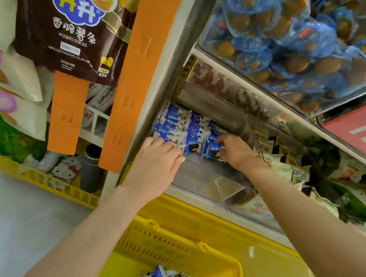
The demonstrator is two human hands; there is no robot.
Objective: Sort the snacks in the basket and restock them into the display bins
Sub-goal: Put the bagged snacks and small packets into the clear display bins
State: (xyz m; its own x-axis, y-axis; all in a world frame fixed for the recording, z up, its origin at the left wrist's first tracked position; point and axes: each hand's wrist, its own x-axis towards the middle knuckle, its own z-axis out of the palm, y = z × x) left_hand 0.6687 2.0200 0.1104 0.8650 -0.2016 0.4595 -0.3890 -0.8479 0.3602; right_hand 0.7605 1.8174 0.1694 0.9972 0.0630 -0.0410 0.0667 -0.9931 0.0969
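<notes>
Blue packets (174, 125) in bin (207, 177): right hand (234, 151), 4 o'clock, fingers pinched one; left hand (157, 160), 8 o'clock, grasp not discernible.

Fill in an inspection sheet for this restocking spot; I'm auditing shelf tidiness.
Surface: clear display bin, front half bare.
Job's things: blue packets in rows at the bin's back; more in the yellow basket below.
Clutter: yellow crate of mixed goods at left.
Grippers: right hand pinches a blue packet with its fingers; left hand at the packets, grip hidden.
Cables: nothing seen.
Surroundings: potato sticks bag hanging upper left; blue-wrapped snacks in the bin above.
</notes>
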